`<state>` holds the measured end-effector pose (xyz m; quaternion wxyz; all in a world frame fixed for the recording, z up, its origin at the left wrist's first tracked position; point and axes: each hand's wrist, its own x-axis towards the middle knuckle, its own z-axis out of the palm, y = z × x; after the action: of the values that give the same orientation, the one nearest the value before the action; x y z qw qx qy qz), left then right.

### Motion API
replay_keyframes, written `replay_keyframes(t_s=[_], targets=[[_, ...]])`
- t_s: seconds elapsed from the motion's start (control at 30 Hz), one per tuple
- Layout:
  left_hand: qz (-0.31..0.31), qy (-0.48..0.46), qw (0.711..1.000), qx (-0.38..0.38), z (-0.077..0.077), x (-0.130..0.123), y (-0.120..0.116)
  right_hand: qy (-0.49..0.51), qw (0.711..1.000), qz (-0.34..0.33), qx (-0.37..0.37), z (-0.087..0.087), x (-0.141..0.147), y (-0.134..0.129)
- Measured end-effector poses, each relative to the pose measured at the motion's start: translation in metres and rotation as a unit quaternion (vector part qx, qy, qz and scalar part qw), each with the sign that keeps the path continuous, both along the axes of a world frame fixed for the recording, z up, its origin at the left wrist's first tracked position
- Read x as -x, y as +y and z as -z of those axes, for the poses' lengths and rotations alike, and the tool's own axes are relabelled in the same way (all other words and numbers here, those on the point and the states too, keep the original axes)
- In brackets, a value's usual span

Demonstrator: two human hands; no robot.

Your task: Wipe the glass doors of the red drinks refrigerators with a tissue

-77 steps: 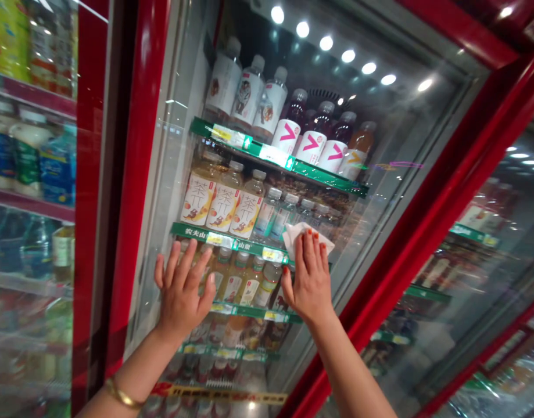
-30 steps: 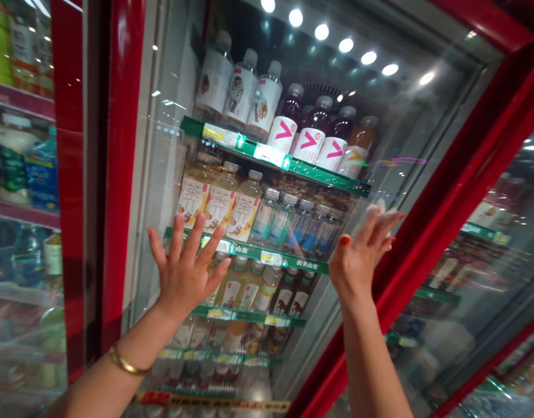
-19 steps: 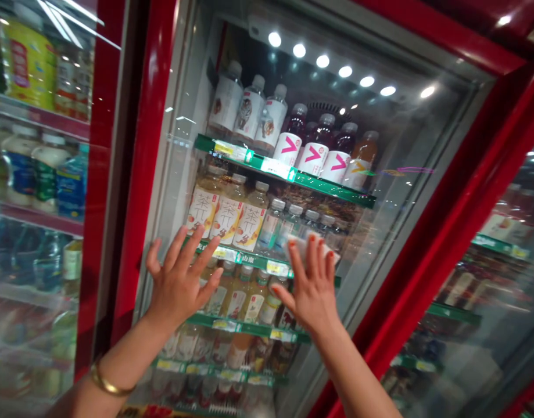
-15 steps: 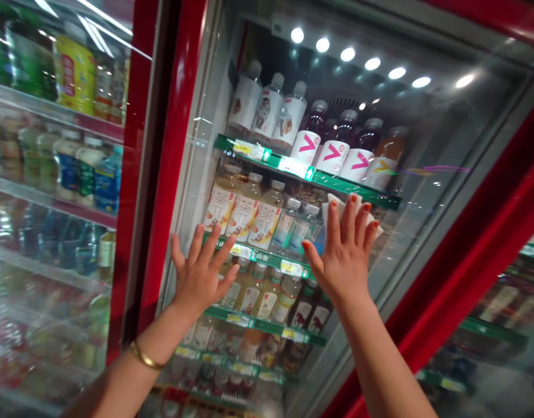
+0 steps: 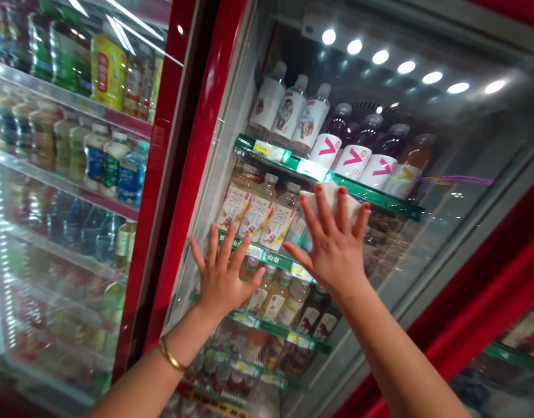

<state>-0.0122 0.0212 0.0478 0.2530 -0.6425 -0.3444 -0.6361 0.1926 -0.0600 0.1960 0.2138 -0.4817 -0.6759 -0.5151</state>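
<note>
My right hand (image 5: 339,247) lies with spread fingers over a white cloth (image 5: 332,194), pressing it to the glass door (image 5: 393,249) of a drinks fridge. The cloth shows above and between the fingertips; the palm hides the rest. To its left, my left hand (image 5: 223,276) is open, fingers spread, up against the same glass near the door's left side, and holds nothing. A gold bangle (image 5: 173,354) circles the left wrist. Behind the hands stand cartons or box-labelled tea bottles (image 5: 255,217) and small bottles, partly covered by the right hand.
Bottles with a pink V (image 5: 354,159) and white-labelled bottles (image 5: 290,110) fill the upper shelf. Red door frames (image 5: 210,133) edge the glass. At left, another fridge holds rows of bottles (image 5: 110,69). Round lights (image 5: 380,57) shine at the top.
My right hand has slid the cloth left across the glass, over the small bottles. My left hand keeps roughly its place on the door. The view has turned slightly left.
</note>
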Motion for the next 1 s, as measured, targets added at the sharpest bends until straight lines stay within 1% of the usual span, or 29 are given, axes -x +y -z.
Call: replay_keyframes(t_s=[0.03, 0.1, 0.13, 0.17, 0.2, 0.23, 0.27, 0.33, 0.37, 0.4, 0.43, 0.47, 0.5, 0.53, 0.57, 0.6, 0.63, 0.67, 0.7, 0.73, 0.77, 0.8, 0.83, 0.87, 0.9, 0.93, 0.97, 1.0], targets=[[-0.002, -0.004, 1.000, -0.004, 0.001, -0.001, 0.000, -0.023, 0.999, -0.012, 0.034, 0.004, 0.011, 0.006], [-0.003, -0.009, 1.000, -0.012, 0.004, -0.002, 0.002, -0.092, 0.988, -0.051, 0.113, 0.021, 0.021, 0.009], [-0.001, -0.012, 1.000, -0.015, 0.005, -0.001, 0.002, -0.124, 0.979, -0.071, 0.143, 0.029, 0.019, 0.007], [0.001, -0.015, 1.000, -0.017, 0.006, -0.001, 0.003, -0.144, 0.973, -0.083, 0.158, 0.035, 0.012, 0.003], [0.003, -0.018, 1.000, -0.019, 0.007, -0.001, 0.003, -0.144, 0.974, -0.082, 0.152, 0.037, 0.001, -0.002], [0.003, -0.021, 1.000, -0.021, 0.007, -0.001, 0.003, -0.125, 0.981, -0.068, 0.128, 0.034, -0.012, -0.009], [0.003, -0.024, 0.999, -0.023, 0.007, -0.002, 0.003, -0.089, 0.991, -0.045, 0.088, 0.025, -0.025, -0.014], [0.001, -0.031, 0.999, -0.027, 0.006, -0.005, 0.003, 0.007, 1.000, 0.008, -0.004, -0.002, -0.040, -0.019], [-0.002, -0.036, 0.999, -0.029, 0.005, -0.006, 0.003, 0.050, 0.998, 0.027, -0.040, -0.016, -0.039, -0.017], [-0.005, -0.040, 0.999, -0.030, 0.005, -0.006, 0.003, 0.083, 0.994, 0.038, -0.065, -0.029, -0.031, -0.012], [-0.006, -0.042, 0.999, -0.032, 0.004, -0.006, 0.003, 0.099, 0.991, 0.042, -0.075, -0.037, -0.018, -0.005], [-0.004, -0.040, 0.999, -0.037, 0.005, -0.005, 0.003, 0.095, 0.992, 0.036, -0.072, -0.040, -0.002, 0.004], [0.002, -0.036, 0.998, -0.043, 0.007, -0.003, 0.003, 0.070, 0.996, 0.021, -0.056, -0.037, 0.016, 0.013], [0.012, -0.034, 0.998, -0.051, 0.010, 0.000, 0.003, 0.025, 0.999, -0.003, -0.028, -0.028, 0.032, 0.021], [0.025, -0.034, 0.997, -0.060, 0.015, 0.003, 0.002, -0.034, 0.999, -0.036, 0.012, -0.015, 0.045, 0.027], [0.038, -0.037, 0.996, -0.068, 0.023, 0.007, 0.002, -0.098, 0.991, -0.071, 0.057, 0.000, 0.053, 0.030], [0.049, -0.042, 0.995, -0.070, 0.032, 0.011, 0.001, -0.157, 0.977, -0.103, 0.103, 0.014, 0.056, 0.030], [0.055, -0.046, 0.995, -0.064, 0.042, 0.014, 0.000, -0.199, 0.962, -0.124, 0.140, 0.024, 0.053, 0.027], [0.055, -0.046, 0.996, -0.054, 0.052, 0.017, -0.001, -0.217, 0.954, -0.131, 0.162, 0.029, 0.047, 0.023], [0.050, -0.040, 0.997, -0.040, 0.062, 0.019, -0.001, -0.208, 0.956, -0.124, 0.165, 0.027, 0.041, 0.018], [0.042, -0.030, 0.998, -0.027, 0.071, 0.019, -0.001, -0.176, 0.967, -0.106, 0.151, 0.019, 0.035, 0.014], [0.033, -0.021, 0.999, -0.017, 0.079, 0.019, -0.001, -0.130, 0.980, -0.082, 0.125, 0.005, 0.033, 0.013], [0.023, -0.014, 1.000, -0.012, 0.085, 0.019, 0.000, -0.082, 0.990, -0.060, 0.095, -0.010, 0.036, 0.015], [0.015, -0.009, 1.000, -0.011, 0.089, 0.018, 0.001, -0.043, 0.996, -0.047, 0.068, -0.025, 0.044, 0.021], [0.009, -0.006, 1.000, -0.010, 0.091, 0.017, 0.003, -0.021, 0.997, -0.047, 0.053, -0.036, 0.057, 0.028], [0.005, -0.004, 1.000, -0.006, 0.093, 0.016, 0.004, -0.018, 0.997, -0.058, 0.051, -0.042, 0.073, 0.037], [0.004, -0.002, 1.000, -0.001, 0.095, 0.016, 0.006, -0.034, 0.994, -0.078, 0.062, -0.040, 0.089, 0.046], [0.005, -0.001, 1.000, 0.000, 0.097, 0.016, 0.007, -0.064, 0.989, -0.101, 0.085, -0.032, 0.103, 0.053]])
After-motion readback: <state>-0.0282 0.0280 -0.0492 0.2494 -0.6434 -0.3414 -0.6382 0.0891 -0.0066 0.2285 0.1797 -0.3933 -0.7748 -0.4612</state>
